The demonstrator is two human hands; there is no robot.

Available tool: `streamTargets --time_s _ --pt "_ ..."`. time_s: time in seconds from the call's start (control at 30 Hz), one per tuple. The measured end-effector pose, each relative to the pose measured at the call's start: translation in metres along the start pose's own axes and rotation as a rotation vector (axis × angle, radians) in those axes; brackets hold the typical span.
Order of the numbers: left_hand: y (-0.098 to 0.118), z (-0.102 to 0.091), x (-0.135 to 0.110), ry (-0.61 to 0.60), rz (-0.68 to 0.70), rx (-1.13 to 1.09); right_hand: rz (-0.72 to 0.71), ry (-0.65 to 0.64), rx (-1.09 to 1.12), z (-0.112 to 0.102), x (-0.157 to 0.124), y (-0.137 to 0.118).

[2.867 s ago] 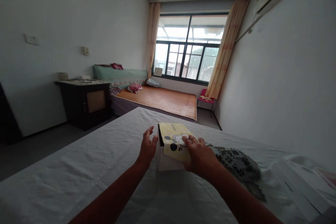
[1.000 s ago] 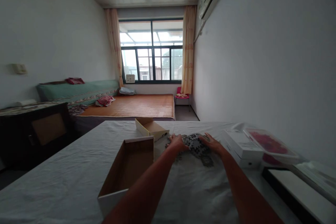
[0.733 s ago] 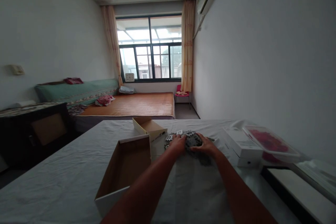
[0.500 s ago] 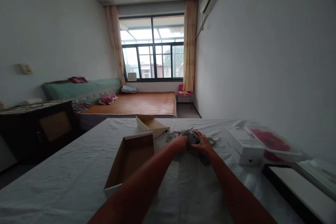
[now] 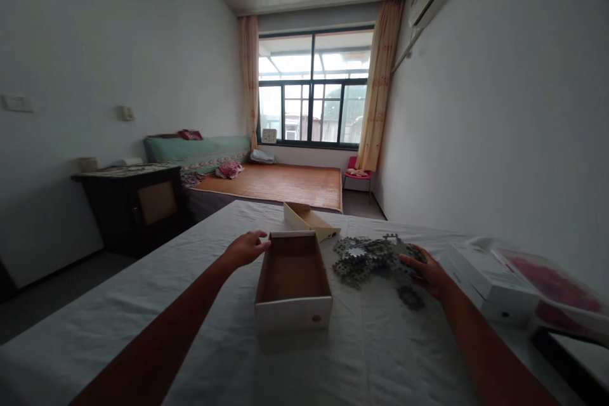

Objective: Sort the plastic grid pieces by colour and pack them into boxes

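A shallow open cardboard box [image 5: 292, 314], white outside and brown inside, sits on the cloth-covered table in front of me. My left hand [image 5: 245, 249] is at its far left corner, fingers apart, the tips at or just touching the outer edge. Right of the box lies a heap of grey gear-shaped toothed pieces [image 5: 356, 260]. My right hand [image 5: 423, 269] is closed around pieces at the heap's right end; its fingers lie over them, and how many it holds is hidden. One loose gear piece [image 5: 410, 297] rests just below that hand.
A box lid [image 5: 311, 221] stands tilted behind the open box. To the right are white boxes [image 5: 495, 282], a clear container with pink contents [image 5: 552, 279] and a black-edged box [image 5: 566, 361]. Beyond the white tablecloth [image 5: 200, 330] is a bed [image 5: 285, 184].
My hands were together on the gear heap; the left has moved away left to the box. The heap is spread out more. The box now sits squarer to me, and the view has turned left.
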State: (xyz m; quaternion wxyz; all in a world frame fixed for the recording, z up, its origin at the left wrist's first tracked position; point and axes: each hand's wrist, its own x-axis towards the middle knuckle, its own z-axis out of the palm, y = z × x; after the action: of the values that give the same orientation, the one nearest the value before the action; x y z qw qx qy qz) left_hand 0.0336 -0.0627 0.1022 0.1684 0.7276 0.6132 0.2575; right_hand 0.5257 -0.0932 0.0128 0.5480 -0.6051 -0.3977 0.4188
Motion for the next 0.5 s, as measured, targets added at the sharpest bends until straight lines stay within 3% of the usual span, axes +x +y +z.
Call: streamTargets --time_s 0.13,0.27,0.37,0.5 --pt "-0.001 0.015 -0.012 -0.247 -0.165 -0.343 -0.019 -0.130 0.068 0.023 -0.013 -0.028" --pt "0.018 0.036 -0.007 -0.365 -0.115 -0.475 -0.124 -0.385 0.039 0.081 -0.045 -0.073" --pt "0.022 0.052 0.003 -0.317 -0.082 -0.466 -0.195 -0.538 -0.171 0.131 -0.068 -0.092" --pt "0.017 0.065 0.012 -0.247 -0.054 -0.467 -0.452 -0.575 -0.480 0.175 -0.084 -0.095"
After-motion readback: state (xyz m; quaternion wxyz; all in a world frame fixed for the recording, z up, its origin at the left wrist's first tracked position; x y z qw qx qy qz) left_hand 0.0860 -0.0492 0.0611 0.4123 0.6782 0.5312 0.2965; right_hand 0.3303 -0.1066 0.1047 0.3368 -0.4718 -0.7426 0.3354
